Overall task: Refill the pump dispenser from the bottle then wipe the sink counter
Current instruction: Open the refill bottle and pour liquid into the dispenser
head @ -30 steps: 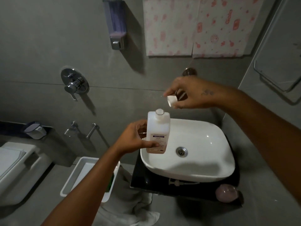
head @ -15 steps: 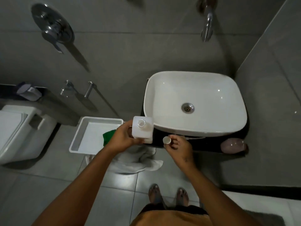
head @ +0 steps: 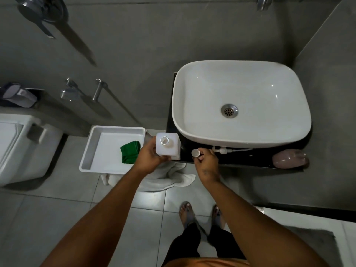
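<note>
Looking straight down at a bathroom sink, the view now takes in the person's arms, feet and floor, where a second ago it faced the wall with both hands raised over the basin. Both hands have dropped to the counter's front edge. The left hand (head: 149,158) is wrapped around a white bottle (head: 168,146), upright, its round neck open to the camera, at the left end of the counter (head: 244,158) just beside the basin (head: 240,105). The right hand (head: 205,160) has its fingertips pinched on the small white cap (head: 196,152), low over the counter edge, just right of the bottle; whether the cap touches the surface cannot be told.

With the cap off, the bottle appears ready for pouring. The dispenser seems to be in two parts: a white pump head (head: 223,150) with a thin tube lying flat on the counter under the basin's rim, and a pale pink rounded body (head: 290,158) at the far right end, apparently on its side.

The bottle is squarish, matte, milky plastic. The basin is glossy white ceramic, a rounded rectangle with a metal drain. The counter is a dark, shiny slab. To the left sits a white plastic tray (head: 96,149) holding a crumpled green cloth (head: 131,152), likely for wiping; a white towel (head: 165,178) lies rumpled on grey floor tiles.
</note>
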The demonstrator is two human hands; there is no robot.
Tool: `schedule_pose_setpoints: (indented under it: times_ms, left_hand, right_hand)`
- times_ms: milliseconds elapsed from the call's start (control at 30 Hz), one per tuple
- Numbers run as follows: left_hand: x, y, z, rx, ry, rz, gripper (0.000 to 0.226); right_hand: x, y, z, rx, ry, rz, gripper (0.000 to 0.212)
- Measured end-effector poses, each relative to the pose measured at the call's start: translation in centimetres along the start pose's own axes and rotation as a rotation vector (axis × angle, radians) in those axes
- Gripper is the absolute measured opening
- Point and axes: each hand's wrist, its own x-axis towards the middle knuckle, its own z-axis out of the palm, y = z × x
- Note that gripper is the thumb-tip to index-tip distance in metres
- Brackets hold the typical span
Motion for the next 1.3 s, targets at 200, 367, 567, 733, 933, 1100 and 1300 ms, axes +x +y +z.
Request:
schedule_pose_setpoints:
  times_ms: [200, 367, 567, 733, 933, 1100, 1300]
  left_hand:
    - [0.8, -0.5, 0.0, -0.005, -0.001, -0.006, 0.071]
    - [1.4, -0.5, 0.2, 0.023, -0.052, 0.023, 0.071]
    - [2.0, -0.6, 0.1, -0.009, -0.093, 0.012, 0.072]
    - [2.6, -1.5, -0.1, 0.003, -0.117, 0.036, 0.068]
    - [2.4, -0.7, -0.5, 0.081, -0.162, 0.068, 0.053]
    - [2.6, -0.2, -0.9, 0.133, -0.188, 0.065, 0.070]
    - [2.8, -0.3, -0.9, 0.168, -0.176, 0.051, 0.075]
  right_hand:
    - [0.7, -0.2, 0.6, -0.053, 0.023, 0.033, 0.022]
    - [0.8, -0.2, 0.4, -0.058, 0.005, 0.036, 0.033]
    - [-2.1, 2.9, -4.8, 0.106, 0.181, 0.050, 0.028]
    - [-3.9, 8.0, -14.9, 0.197, 0.610, 0.280, 0.043]
    - [-2.5, 9.5, -22.9, -0.015, 0.527, 0.275, 0.090]
    - [-0.7, 9.2, -26.0, -0.104, 0.241, 0.215, 0.089]
    - [0.1, 9.3, -27.0, 0.032, 0.157, 0.219, 0.079]
